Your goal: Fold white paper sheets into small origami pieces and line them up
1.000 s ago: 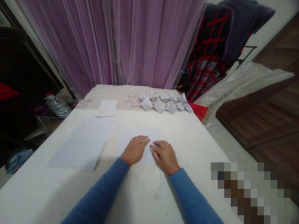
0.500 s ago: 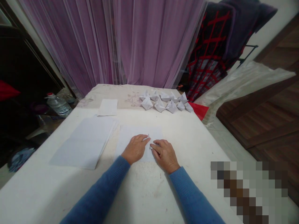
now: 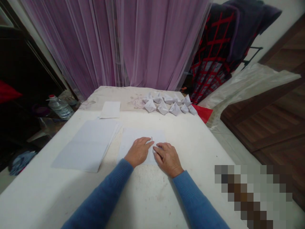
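Item: L hand [image 3: 138, 152], palm down, fingers loosely extended, resting on white paper sheet [image 3: 130, 143]; not clenched, no visible grip. Item: R hand [image 3: 167, 160], palm down on same sheet's lower R area, fingers slightly curled, tips just beside L hand's; not clenched, can't tell if pinching any paper edge. Sheet lies flat on white-covered table [image 3: 152, 194], btwn & under both hands, w/ small raised paper tip [image 3: 152, 138] just above L hand's fingertips. Both forearms in blue knit sleeves [image 3: 100, 198], lower edge of view. To L of sheet, nr but not touching: loose stack of white paper [image 3: 85, 144], slightly fanned at R edge. Further on: single small white paper piece [image 3: 110, 109], at edge of stained floral cloth [image 3: 124, 98] covering far table end. Far R on cloth: cluster of folded white paper boats [image 3: 164, 106], two rough rows, touching or nearly so. Beside them: red plastic [image 3: 202, 113] at table corner. Off table, L: plastic water bottle w/ red cap [image 3: 59, 107]. Behind: sheer purple curtain [image 3: 119, 41]; red-and-black garment [image 3: 211, 55] hangs to R.
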The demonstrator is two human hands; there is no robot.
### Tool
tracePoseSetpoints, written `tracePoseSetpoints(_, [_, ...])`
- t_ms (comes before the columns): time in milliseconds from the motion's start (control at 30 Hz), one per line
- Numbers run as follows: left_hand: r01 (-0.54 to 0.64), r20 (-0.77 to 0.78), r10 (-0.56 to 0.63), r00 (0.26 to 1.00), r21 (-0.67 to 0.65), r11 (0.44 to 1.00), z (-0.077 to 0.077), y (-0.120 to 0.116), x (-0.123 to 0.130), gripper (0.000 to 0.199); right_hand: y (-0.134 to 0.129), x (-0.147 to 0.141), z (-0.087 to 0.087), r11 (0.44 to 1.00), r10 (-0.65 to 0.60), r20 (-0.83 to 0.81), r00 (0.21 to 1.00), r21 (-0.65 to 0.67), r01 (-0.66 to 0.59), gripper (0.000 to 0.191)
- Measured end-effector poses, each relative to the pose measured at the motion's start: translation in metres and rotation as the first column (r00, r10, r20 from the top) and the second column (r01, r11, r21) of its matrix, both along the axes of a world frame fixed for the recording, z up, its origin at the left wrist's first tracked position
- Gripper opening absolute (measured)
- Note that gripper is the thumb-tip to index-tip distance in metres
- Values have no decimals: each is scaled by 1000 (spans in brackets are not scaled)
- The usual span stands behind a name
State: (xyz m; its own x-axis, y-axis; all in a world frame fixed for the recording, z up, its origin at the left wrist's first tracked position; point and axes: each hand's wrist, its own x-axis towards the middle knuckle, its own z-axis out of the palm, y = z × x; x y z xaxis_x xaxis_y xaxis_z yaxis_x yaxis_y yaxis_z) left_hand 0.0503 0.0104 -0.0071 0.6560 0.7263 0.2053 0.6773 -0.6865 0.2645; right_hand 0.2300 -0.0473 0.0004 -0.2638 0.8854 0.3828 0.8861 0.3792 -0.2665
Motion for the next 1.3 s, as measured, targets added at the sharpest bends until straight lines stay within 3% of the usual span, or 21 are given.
tracePoseSetpoints(100, [-7,27,7,1000,-5,1000,2,1,-3,46,-1,0,1,1000,-2,-2,1000,4,2,24])
tracePoseSetpoints(200, [-146,76,144,987,15,989,6,4,-15,39,-1,0,2,1000,1,-4,1000,15,-1,23])
tracePoseSetpoints(333, [-452,102,447,889,41,891,13,7,-34,43,0,-1,2,1000,3,-8,1000,21,-2,21])
tracePoseSetpoints(433, [-569,82,568,819,-23,822,20,7,-40,50,0,-2,2,1000,-1,-8,1000,21,1,21])
tracePoseSetpoints(567, [-576,65,590,805,-153,803,28,4,-35,46,0,-2,1,1000,-6,-4,1000,23,6,21])
tracePoseSetpoints(733, [-613,10,629,777,-213,761,38,1,-35,50,0,-2,1,1000,-9,-2,1000,21,9,21])
tracePoseSetpoints(967, [-626,-199,596,778,-324,709,55,0,-34,53,0,-2,0,1000,-13,-4,1000,23,13,21])
tracePoseSetpoints(1133, [-596,-154,592,791,-418,686,50,5,-32,52,0,-2,0,1000,-11,2,1000,12,11,20])
tracePoseSetpoints(1300, [-576,-62,622,780,-461,676,42,15,-35,37,0,-2,-1,1000,-11,-2,1000,28,11,20])
